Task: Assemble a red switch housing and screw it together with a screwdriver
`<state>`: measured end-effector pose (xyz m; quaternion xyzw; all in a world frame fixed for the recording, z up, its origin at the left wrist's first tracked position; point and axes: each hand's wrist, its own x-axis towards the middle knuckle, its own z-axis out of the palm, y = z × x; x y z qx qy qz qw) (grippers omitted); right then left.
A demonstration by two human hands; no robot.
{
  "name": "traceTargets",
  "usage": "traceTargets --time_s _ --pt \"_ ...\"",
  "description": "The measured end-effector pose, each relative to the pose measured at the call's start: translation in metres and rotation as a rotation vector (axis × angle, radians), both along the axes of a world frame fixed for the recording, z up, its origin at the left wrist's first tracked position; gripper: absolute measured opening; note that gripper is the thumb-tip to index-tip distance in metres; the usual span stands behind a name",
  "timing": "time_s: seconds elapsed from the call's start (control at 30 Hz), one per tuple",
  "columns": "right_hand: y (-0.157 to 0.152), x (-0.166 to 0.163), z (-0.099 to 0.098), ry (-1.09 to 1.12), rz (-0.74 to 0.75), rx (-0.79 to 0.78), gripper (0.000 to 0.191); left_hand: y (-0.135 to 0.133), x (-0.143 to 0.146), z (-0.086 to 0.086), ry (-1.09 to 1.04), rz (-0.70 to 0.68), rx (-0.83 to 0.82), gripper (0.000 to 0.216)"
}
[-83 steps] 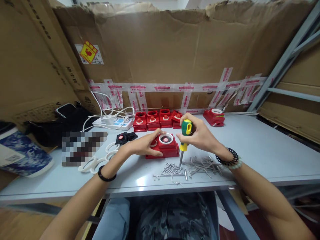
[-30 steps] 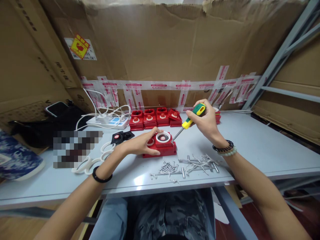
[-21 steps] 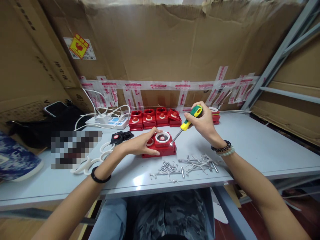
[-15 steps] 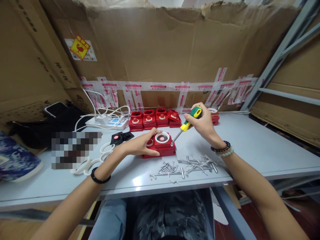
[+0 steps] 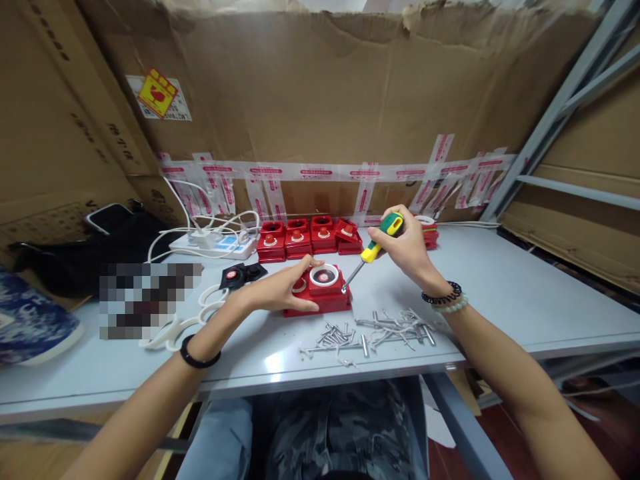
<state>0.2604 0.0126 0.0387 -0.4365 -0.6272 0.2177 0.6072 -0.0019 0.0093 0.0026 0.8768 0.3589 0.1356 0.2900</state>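
Observation:
A red box (image 5: 327,305) with a white ring and a dark round centre on top lies on the table in front of me. My left hand (image 5: 280,288) grips it from the left, thumb and fingers spread around its sides. The fingers of my right hand (image 5: 406,241) are wrapped round the green and yellow handle of a screwdriver (image 5: 371,252). Its shaft slants down to the left, and the tip meets the right end of the box. Whether the tip sits in a screw is too small to tell. Loose screws (image 5: 336,335) lie just in front of the box.
Several similar red boxes (image 5: 299,241) stand in a row behind. White rings (image 5: 176,333) and black square parts (image 5: 241,275) lie left, near a power strip (image 5: 215,245) with cables. Metal rods and strings (image 5: 397,327) lie front right. A cardboard wall (image 5: 310,93) closes off the back.
Both hands, the box and the screwdriver look almost the same as before. Only the camera view has shifted very slightly.

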Motion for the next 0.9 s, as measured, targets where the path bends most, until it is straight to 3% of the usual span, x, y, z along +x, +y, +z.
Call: traceTargets --time_s 0.3,0.9 --pt "-0.001 0.000 0.000 -0.020 0.023 -0.003 0.031 0.000 0.000 -0.001 -0.022 -0.015 0.006 0.080" --pt "-0.032 -0.019 0.016 -0.285 -0.023 0.332 0.025 -0.001 0.002 0.002 -0.004 -0.007 -0.002 0.080"
